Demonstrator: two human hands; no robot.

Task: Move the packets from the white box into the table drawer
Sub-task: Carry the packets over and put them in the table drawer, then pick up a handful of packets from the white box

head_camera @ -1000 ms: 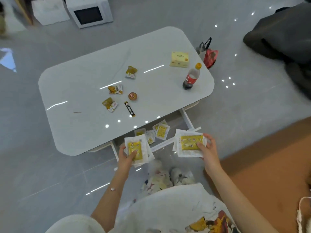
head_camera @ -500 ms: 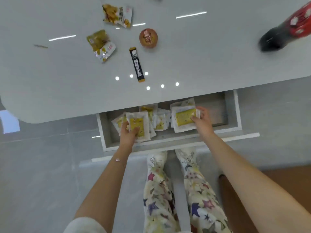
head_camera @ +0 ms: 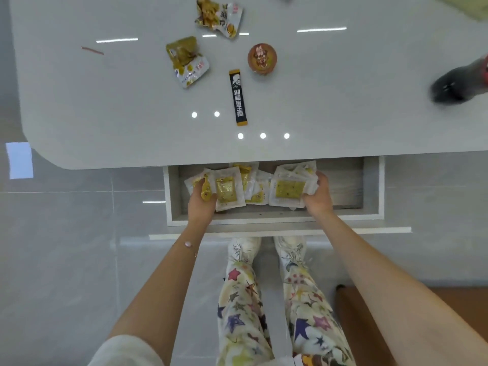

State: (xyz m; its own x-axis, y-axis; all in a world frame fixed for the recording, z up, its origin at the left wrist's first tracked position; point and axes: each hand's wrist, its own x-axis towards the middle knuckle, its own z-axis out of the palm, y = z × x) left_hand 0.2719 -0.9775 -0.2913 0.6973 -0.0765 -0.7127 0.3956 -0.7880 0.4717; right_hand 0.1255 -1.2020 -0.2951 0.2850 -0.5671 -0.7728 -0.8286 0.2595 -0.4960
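Packets [head_camera: 254, 192] – white w/ yellow centres, heaped overlapping inside the open drawer [head_camera: 372, 190], across its L half and middle; wood-grain floor showing at drawer's R end.

L hand [head_camera: 202, 206] – inside drawer at its L part, fingers curled on the edge of a front packet [head_camera: 227, 191], gripping it; packet roughly flat, lying over others behind it. Yellow patch over the fingers, prob. another packet; can't tell for sure.

R hand [head_camera: 317, 198] – inside drawer just R of its middle, fingers and thumb closed on the R edge of a larger packet [head_camera: 288, 191], crumpled clear wrap bunched against the palm. Can't tell how many packets in that grip.

Both forearms reaching in over drawer's front panel.

Table top [head_camera: 105, 107] – directly above drawer, pale grey, glossy, dotted w/ light reflections. On it, going outward from drawer:
- black stick sachet [head_camera: 238, 97], lying flat, one end pointing at drawer
- round brown cup [head_camera: 262, 58], just beyond sachet's far end, apart from it
- crumpled yellow snack pack [head_camera: 188, 62], beyond drawer's L part
- second snack pack [head_camera: 219, 15], farther out again
- thin red strip [head_camera: 92, 50], well out past drawer's L end
- dark bottle [head_camera: 454, 85], blurred, past drawer's R end; upright or tilted – can't tell

Nearside of drawer: legs in star-print trousers [head_camera: 245, 299], pale shoes [head_camera: 244, 248] w/ toes at drawer's front panel. Grey tiled floor [head_camera: 66, 260] to drawer's L.
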